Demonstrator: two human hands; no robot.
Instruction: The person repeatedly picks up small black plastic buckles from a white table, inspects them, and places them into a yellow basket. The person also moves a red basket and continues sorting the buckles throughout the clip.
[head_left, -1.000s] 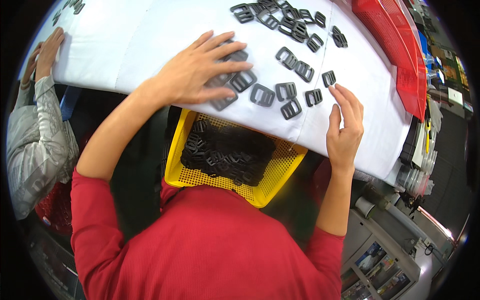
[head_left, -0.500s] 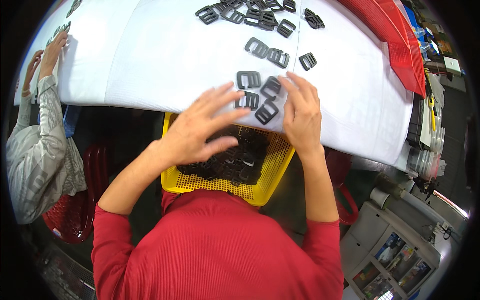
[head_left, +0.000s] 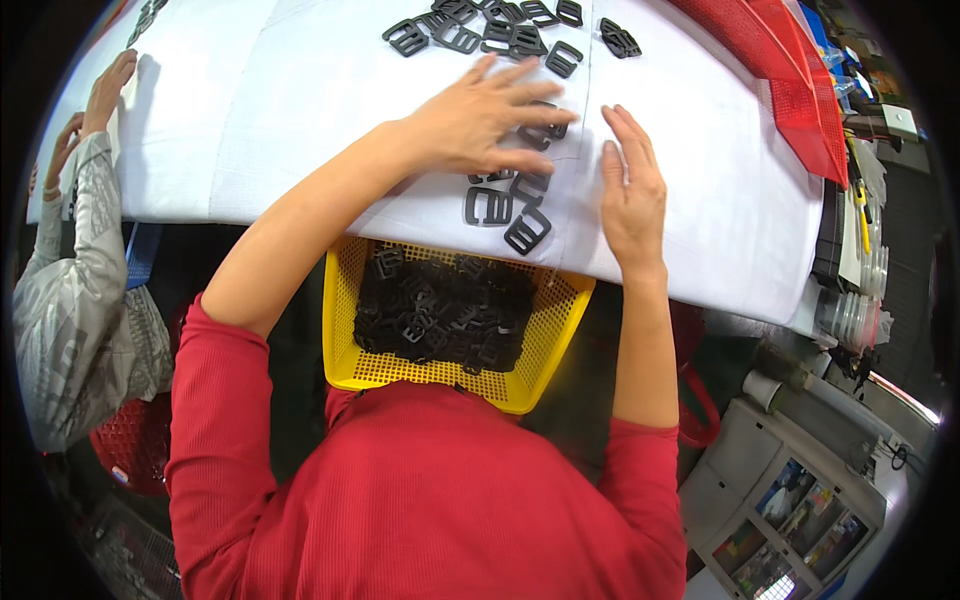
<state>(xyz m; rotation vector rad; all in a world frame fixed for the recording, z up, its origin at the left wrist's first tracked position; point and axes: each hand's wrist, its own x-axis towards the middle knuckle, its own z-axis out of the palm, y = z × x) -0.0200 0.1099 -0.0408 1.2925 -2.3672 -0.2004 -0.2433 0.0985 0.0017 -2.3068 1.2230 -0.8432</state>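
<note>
My left hand (head_left: pixel 485 115) is open, its fingers spread over several black plastic strap buckles on the white-covered table (head_left: pixel 320 110); it partly hides them. Whether its fingertips touch the buckles I cannot tell. Just nearer than that hand, a buckle (head_left: pixel 488 206) and a tilted buckle (head_left: pixel 527 231) lie flat close to the table's front edge. To their right my right hand (head_left: pixel 635 195) is open above the cloth, fingers stretched out and holding nothing. Farther back lies a loose cluster of the same buckles (head_left: pixel 458 38). Below the edge, a yellow basket (head_left: pixel 553 345) contains many more black buckles (head_left: pixel 415 320).
Red perforated trays (head_left: pixel 800 90) stand at the table's far right. On the left, another person's hand (head_left: pixel 108 92) is at a row of dark pieces. A grey cabinet (head_left: pixel 740 450) is at the lower right, and a dark red stool (head_left: pixel 135 445) at the lower left.
My left hand has moved forward and right, from above the basket to over the buckles. My right hand has drawn slightly right, away from them. The nearest buckles have shifted a little.
</note>
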